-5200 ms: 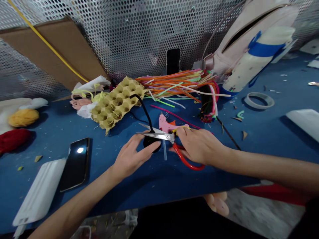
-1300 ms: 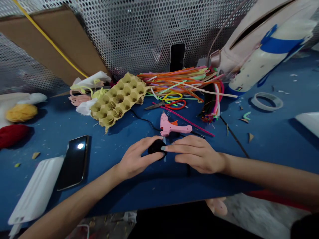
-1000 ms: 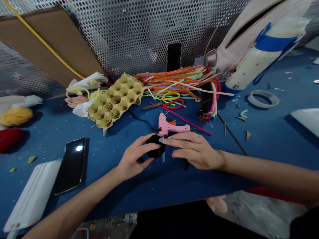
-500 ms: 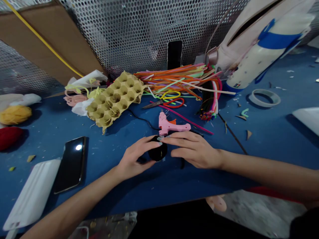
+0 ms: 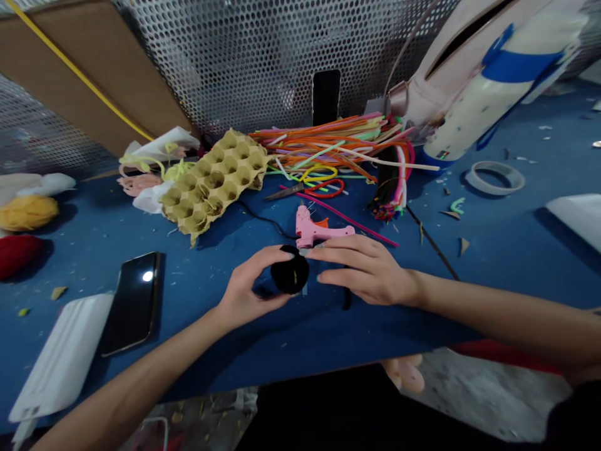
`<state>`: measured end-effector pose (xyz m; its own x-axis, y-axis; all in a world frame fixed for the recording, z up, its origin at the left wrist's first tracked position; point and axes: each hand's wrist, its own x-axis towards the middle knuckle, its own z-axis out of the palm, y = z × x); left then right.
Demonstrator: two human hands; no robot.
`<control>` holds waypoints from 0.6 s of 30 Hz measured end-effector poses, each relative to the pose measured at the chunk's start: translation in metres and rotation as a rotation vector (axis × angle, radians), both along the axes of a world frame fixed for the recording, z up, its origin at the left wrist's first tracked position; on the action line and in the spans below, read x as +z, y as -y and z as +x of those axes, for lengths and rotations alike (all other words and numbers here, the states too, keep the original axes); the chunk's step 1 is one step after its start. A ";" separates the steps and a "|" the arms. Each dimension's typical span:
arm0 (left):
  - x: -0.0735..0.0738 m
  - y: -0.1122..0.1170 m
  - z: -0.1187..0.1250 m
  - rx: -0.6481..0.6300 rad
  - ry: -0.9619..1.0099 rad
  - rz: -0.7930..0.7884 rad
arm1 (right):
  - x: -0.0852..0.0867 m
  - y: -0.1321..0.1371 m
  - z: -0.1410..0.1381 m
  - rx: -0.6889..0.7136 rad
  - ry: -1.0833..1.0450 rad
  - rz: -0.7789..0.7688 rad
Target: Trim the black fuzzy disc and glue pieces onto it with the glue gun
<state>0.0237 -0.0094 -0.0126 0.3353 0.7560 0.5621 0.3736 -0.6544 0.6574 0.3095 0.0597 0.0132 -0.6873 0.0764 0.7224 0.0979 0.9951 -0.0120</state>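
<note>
My left hand (image 5: pixel 248 289) cups a round black pompom (image 5: pixel 290 271) from the left, with its fingers curled over the top. My right hand (image 5: pixel 362 269) lies just to the right, its fingertips reaching the pompom's side and holding nothing I can see. Right above the fingers rests a pink glue gun (image 5: pixel 315 228). A clear glue stick (image 5: pixel 305 290) shows just below the pompom. Beyond, red-handled scissors (image 5: pixel 307 190) lie closed at the foot of the pipe cleaners.
A cardboard egg tray (image 5: pixel 211 181) and a heap of multicoloured pipe cleaners (image 5: pixel 328 147) lie behind the hands on the blue tabletop (image 5: pixel 197 357). A black phone (image 5: pixel 134 304), white foam block (image 5: pixel 61 357) and tape ring (image 5: pixel 494 177) lie around them.
The left hand has shifted to the left side of the pompom and now wraps it. The right hand has drawn slightly back. The scissors stay where they lay.
</note>
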 end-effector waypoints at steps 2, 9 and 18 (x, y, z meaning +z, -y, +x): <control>0.000 -0.001 0.003 -0.016 0.090 -0.071 | -0.001 0.000 -0.001 -0.011 -0.016 0.002; 0.004 -0.011 0.005 0.014 0.156 -0.169 | -0.001 0.001 0.001 -0.116 0.005 -0.009; 0.005 -0.008 0.004 0.017 0.182 -0.219 | 0.004 0.005 -0.006 -0.148 0.045 0.052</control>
